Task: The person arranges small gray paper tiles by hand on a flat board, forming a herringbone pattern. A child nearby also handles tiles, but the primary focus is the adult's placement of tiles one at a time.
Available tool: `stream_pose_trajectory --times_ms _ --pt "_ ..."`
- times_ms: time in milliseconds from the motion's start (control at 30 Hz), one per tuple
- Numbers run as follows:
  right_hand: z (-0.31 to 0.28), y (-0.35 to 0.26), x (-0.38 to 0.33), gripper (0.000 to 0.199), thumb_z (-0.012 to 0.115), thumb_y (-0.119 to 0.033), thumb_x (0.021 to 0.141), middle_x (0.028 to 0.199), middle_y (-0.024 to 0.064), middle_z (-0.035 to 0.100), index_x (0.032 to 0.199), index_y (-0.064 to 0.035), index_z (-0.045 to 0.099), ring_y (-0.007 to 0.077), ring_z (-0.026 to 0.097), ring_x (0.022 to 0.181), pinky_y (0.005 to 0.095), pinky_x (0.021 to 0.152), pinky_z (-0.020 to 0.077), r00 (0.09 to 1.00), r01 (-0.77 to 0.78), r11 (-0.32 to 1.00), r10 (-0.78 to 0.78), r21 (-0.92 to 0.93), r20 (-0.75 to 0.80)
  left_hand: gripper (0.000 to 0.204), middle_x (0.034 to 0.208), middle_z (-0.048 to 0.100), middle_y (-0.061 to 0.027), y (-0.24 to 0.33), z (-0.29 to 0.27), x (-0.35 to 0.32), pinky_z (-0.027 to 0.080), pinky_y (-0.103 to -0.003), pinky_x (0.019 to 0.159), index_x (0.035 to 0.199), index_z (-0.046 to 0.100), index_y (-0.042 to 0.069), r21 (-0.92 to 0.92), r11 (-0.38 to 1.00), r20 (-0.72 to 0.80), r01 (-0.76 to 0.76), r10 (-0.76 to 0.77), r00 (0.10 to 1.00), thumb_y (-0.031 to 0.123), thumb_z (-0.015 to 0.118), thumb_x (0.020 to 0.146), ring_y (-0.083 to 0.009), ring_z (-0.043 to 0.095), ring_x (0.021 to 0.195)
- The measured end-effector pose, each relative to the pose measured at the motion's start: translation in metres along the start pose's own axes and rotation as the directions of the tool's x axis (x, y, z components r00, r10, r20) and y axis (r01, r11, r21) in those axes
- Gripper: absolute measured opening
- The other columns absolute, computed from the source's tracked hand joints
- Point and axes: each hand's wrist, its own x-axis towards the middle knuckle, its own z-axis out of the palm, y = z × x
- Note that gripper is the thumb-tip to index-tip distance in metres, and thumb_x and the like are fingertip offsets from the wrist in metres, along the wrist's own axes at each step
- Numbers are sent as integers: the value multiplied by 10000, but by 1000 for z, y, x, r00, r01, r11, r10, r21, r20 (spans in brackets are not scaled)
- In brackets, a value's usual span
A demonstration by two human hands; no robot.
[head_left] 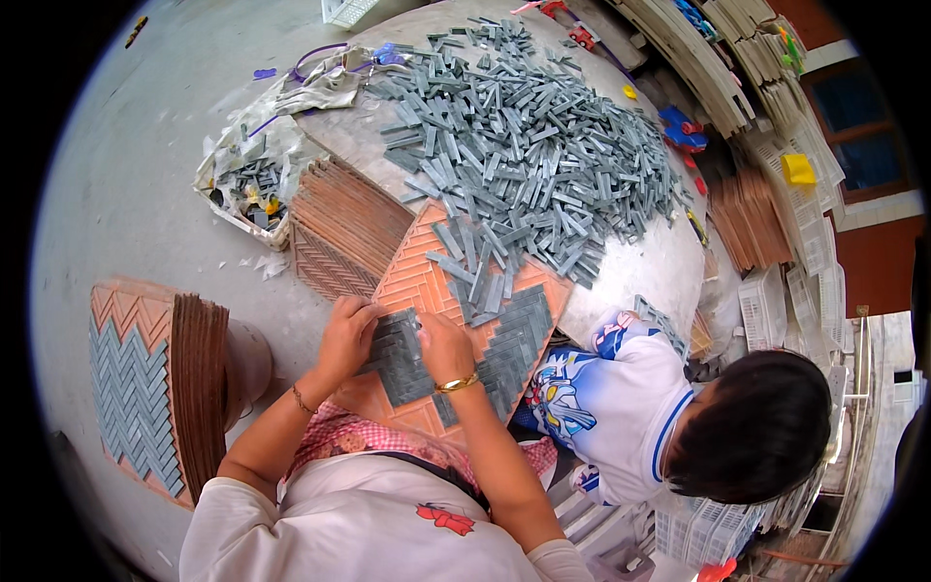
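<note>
An orange tray (pixel 405 276) with a herringbone pattern of slots lies tilted across my lap. Dark grey strip tiles (pixel 514 339) fill part of it in a zigzag, and several loose strips (pixel 475 267) lie across its upper part. My right hand (pixel 446 351) is over the middle of the tray, thumb and fingers pinched on a small strip tile at the laid rows. At the tray's left side my left hand (pixel 347 335) has its fingers curled together beside the laid tiles; whatever is between them is hidden.
A large heap of grey strips (pixel 524 145) covers the table (pixel 655 267) ahead. Stacked trays (pixel 354 209) and a scrap-filled basket (pixel 247 184) are left of it. A tiled tray (pixel 131 388) leans at far left. A person (pixel 640 398) sits close at my right.
</note>
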Motion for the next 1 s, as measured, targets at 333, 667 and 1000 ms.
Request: stream_pose_trajectory --times_ms 333,667,1000 --pt "-33 22 1 287 711 -103 740 886 119 627 1001 -60 603 305 620 770 387 659 494 935 -146 984 104 -98 -340 244 914 569 -89 20 29 31 456 -359 812 927 623 38 94 989 87 -117 109 990 66 696 696 -277 536 903" --pt "-15 25 -3 262 675 -43 759 804 97 652 1014 1 630 176 631 696 293 623 501 945 -198 934 262 298 -194 204 975 593 -108 8 15 17 473 -360 801 965 638 23 -70 996 -49 -62 58 997 21 634 761 -292 565 935" --pt "-3 25 -2 243 601 -81 835 852 112 679 1046 38 617 168 644 757 288 693 500 964 -253 843 263 475 47 133 832 597 -125 4 -14 -4 481 -353 708 902 643 8 -241 955 -21 173 -183 983 -28 607 778 -299 597 790"
